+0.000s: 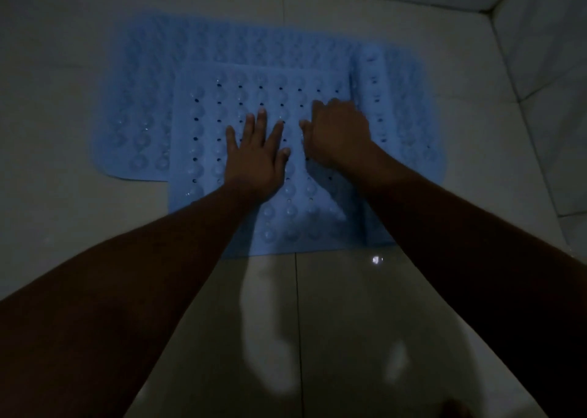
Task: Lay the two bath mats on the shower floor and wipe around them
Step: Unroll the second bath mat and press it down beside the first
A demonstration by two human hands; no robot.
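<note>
Two light blue rubber bath mats lie on the pale tiled shower floor. The near mat (222,125), with drain holes and round suction bumps, overlaps the far mat (143,100), which sticks out behind it to the left, back and right. My left hand (257,154) rests flat on the near mat, fingers spread. Just right of it, my right hand (336,132) sits on the same mat with its fingers curled down, knuckles up. Whether those fingers pinch the mat is unclear in the dim light.
Tiled walls (540,52) rise at the right and along the back, meeting in the far right corner. Bare floor tiles (349,322) with a dark grout line stretch toward me. A small bright glint (376,260) shows by the mat's near edge.
</note>
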